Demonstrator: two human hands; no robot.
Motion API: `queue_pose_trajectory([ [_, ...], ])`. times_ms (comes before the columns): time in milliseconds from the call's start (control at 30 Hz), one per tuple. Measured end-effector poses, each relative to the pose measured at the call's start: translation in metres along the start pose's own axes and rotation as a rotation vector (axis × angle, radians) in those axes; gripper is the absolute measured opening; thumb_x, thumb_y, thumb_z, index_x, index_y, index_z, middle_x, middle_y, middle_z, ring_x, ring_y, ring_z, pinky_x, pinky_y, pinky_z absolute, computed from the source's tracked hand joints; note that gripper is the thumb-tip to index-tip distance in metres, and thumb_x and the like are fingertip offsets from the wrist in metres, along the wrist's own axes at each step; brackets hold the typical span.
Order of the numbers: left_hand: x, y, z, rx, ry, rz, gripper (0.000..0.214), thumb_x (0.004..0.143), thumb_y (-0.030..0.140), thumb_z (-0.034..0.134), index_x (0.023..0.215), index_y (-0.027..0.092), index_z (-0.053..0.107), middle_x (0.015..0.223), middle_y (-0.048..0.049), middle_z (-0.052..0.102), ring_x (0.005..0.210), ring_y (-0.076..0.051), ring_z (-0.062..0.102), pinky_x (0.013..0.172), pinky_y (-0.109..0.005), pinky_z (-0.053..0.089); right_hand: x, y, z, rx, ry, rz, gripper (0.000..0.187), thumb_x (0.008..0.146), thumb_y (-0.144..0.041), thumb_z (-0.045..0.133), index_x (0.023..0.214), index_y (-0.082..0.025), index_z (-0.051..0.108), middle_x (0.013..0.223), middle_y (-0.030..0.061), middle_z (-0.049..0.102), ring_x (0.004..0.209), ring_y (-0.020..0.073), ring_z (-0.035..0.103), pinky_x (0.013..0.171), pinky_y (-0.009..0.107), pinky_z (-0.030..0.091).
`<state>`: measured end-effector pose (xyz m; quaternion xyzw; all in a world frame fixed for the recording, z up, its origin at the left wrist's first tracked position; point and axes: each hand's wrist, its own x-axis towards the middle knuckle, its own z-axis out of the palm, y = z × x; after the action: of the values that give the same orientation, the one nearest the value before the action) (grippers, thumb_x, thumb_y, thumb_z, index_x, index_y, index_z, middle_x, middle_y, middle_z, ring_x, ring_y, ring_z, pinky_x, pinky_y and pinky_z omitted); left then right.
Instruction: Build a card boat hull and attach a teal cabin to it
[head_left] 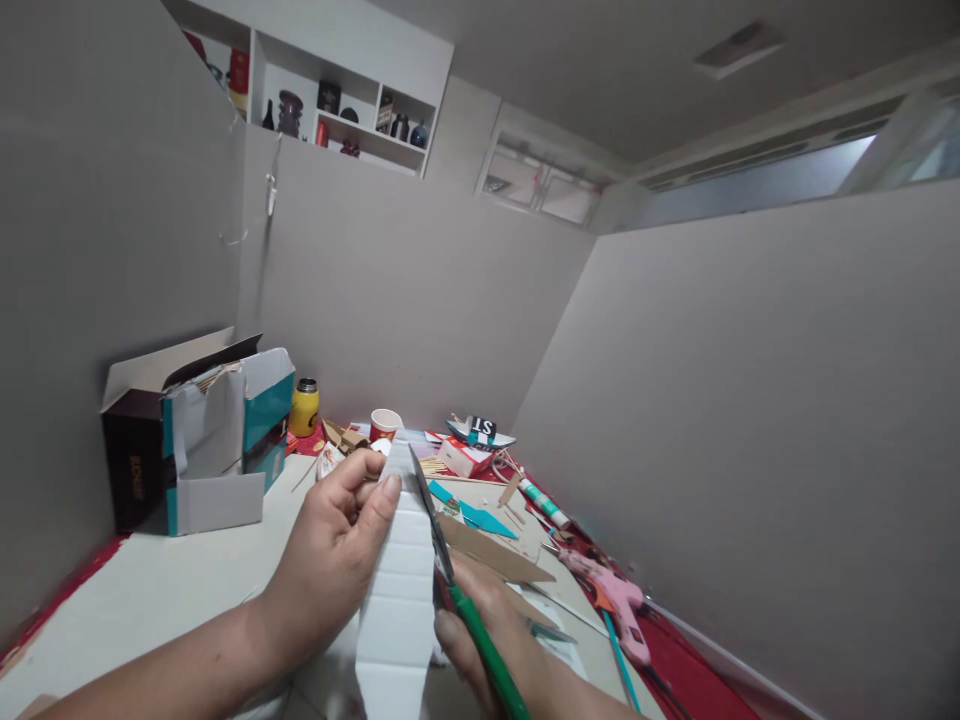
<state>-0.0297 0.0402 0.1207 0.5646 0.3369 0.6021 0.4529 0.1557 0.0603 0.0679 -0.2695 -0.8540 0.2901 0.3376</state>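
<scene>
My left hand (345, 525) pinches a long strip of white card (397, 590) near its far end, thumb on top. Crosswise fold lines run along the strip, which points away from me above the table. In my right hand (491, 610) is a pair of scissors (487, 645) with green handles, its fingers wrapped round them. The dark blades point forward and lie along the right edge of the strip. Whether the blades are parted cannot be made out.
Cut-open boxes (217, 505) stand at the left. A yellow jar (304, 410) and a paper cup (385, 422) are at the back. On the right lie a pink glue gun (619, 600), a glue tube (544, 502), brown cardboard (491, 548) and teal scraps (484, 518). Grey partitions enclose the table.
</scene>
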Motion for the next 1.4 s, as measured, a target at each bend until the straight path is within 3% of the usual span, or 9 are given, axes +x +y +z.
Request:
queue_pose_trajectory([
  [133,0.0,-0.003,0.0,-0.008,-0.015,-0.005,0.023,0.09,0.044,0.053,0.088,0.022,0.051,0.06,0.005,0.052,0.05,-0.009,0.044,0.046,-0.017,0.036,0.001,0.0,0.002,0.029,0.022,0.007,0.04,0.094,-0.054,0.038,0.094,-0.019,0.056,0.081,0.0057,0.063,0.073,0.0192,0.057,0.073,0.03,0.047],
  [400,0.003,-0.005,0.0,-0.008,-0.031,-0.017,0.023,0.091,0.045,0.052,0.088,0.021,0.052,0.06,0.0063,0.05,0.05,-0.008,0.046,0.046,-0.017,0.039,-0.009,0.006,0.012,0.122,-0.002,0.152,0.047,0.092,-0.061,0.037,0.098,-0.018,0.054,0.068,0.001,0.055,0.05,0.0124,0.046,0.047,0.023,0.042],
  [600,0.004,-0.002,0.001,-0.024,-0.032,-0.018,0.021,0.091,0.043,0.053,0.089,0.022,0.051,0.062,0.006,0.053,0.051,-0.008,0.047,0.046,-0.017,0.04,-0.01,0.006,0.011,0.159,-0.014,0.135,0.043,0.092,-0.06,0.038,0.09,-0.02,0.053,0.066,-0.0003,0.051,0.048,0.0111,0.043,0.045,0.022,0.041],
  [700,0.002,-0.003,0.001,-0.031,-0.054,-0.033,0.021,0.091,0.042,0.054,0.09,0.021,0.051,0.062,0.0059,0.054,0.051,-0.008,0.047,0.046,-0.016,0.04,-0.005,0.002,0.006,0.139,-0.032,0.097,0.041,0.091,-0.059,0.042,0.088,-0.02,0.054,0.066,-0.0003,0.052,0.05,0.0123,0.045,0.05,0.024,0.045],
  [833,0.0,-0.01,0.004,-0.074,-0.105,-0.071,0.022,0.09,0.043,0.054,0.092,0.022,0.049,0.058,0.0074,0.052,0.047,-0.007,0.045,0.044,-0.015,0.039,0.0,-0.001,0.003,0.099,0.05,0.102,0.038,0.087,-0.057,0.052,0.093,-0.02,0.059,0.07,0.0017,0.057,0.068,0.0188,0.054,0.069,0.03,0.05],
  [1067,-0.001,-0.016,0.006,-0.064,-0.117,-0.108,0.024,0.09,0.046,0.054,0.09,0.022,0.049,0.058,0.0069,0.051,0.047,-0.007,0.045,0.044,-0.015,0.038,-0.007,0.008,0.008,0.198,0.085,0.122,0.035,0.092,-0.05,0.048,0.104,-0.02,0.062,0.077,0.0032,0.061,0.077,0.0207,0.057,0.084,0.035,0.049],
  [1200,-0.001,-0.017,0.005,-0.053,-0.114,-0.113,0.024,0.09,0.046,0.054,0.091,0.022,0.049,0.057,0.0076,0.049,0.047,-0.006,0.043,0.044,-0.015,0.037,-0.01,0.01,0.007,0.228,0.045,0.175,0.034,0.09,-0.05,0.052,0.102,-0.02,0.062,0.065,-0.0001,0.056,0.059,0.0157,0.051,0.067,0.029,0.051],
  [1300,0.0,-0.018,0.005,-0.076,-0.11,-0.124,0.023,0.09,0.045,0.055,0.092,0.022,0.049,0.058,0.0072,0.052,0.047,-0.006,0.044,0.044,-0.015,0.038,-0.007,0.008,0.005,0.213,0.011,0.206,0.035,0.086,-0.052,0.057,0.099,-0.02,0.061,0.063,-0.0016,0.054,0.049,0.0117,0.043,0.048,0.023,0.044],
  [1400,0.001,-0.016,0.005,-0.094,-0.127,-0.144,0.023,0.089,0.044,0.055,0.092,0.022,0.049,0.06,0.0068,0.054,0.048,-0.007,0.046,0.045,-0.015,0.04,-0.006,0.006,0.005,0.214,0.0,0.221,0.037,0.087,-0.054,0.055,0.099,-0.019,0.059,0.064,-0.002,0.052,0.046,0.0097,0.04,0.041,0.02,0.037],
])
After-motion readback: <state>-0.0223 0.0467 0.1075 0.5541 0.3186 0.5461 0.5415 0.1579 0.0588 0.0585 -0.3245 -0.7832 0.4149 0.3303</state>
